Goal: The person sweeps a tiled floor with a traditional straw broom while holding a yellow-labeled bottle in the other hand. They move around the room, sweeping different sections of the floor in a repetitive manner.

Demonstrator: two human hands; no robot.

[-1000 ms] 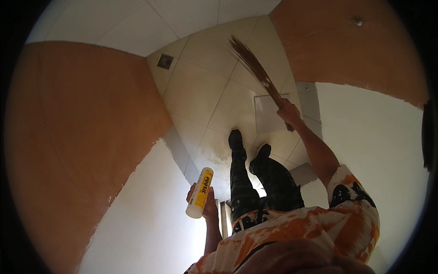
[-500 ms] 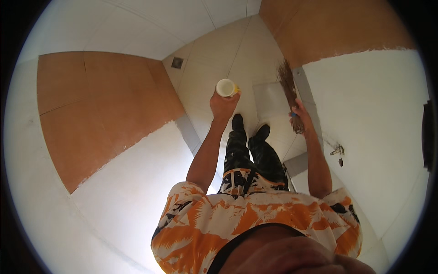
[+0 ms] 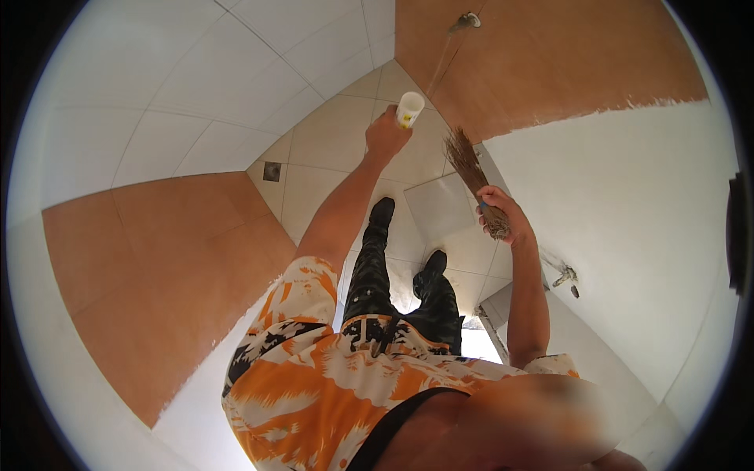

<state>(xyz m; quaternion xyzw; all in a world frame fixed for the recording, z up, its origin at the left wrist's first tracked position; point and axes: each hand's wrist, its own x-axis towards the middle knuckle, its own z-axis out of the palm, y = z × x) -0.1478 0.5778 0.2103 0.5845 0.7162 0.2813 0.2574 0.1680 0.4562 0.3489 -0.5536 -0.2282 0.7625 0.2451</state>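
My left hand (image 3: 388, 135) is closed round a white plastic cup (image 3: 410, 102) with a yellow patch on its side. The cup is held out in front of me, over the tiled floor, its open top toward the far corner; its contents cannot be made out. In my right hand (image 3: 503, 213) is a short bundled-twig hand broom (image 3: 469, 163), gripped near its thick end by a blue band. The broom's loose bristles point away from me, toward the foot of the brown wall.
A tap (image 3: 466, 21) juts from the brown wall (image 3: 550, 59), with a faint pale streak below it. Another tap (image 3: 565, 275) is on the white wall at right. A square drain (image 3: 272, 171) and a pale slab (image 3: 440, 206) are in the floor (image 3: 322, 141).
My view has swung toward the right, bringing the tap on the brown wall into sight. My left hand has reached farther out with the cup, tilting it; the broom stays in my right hand.
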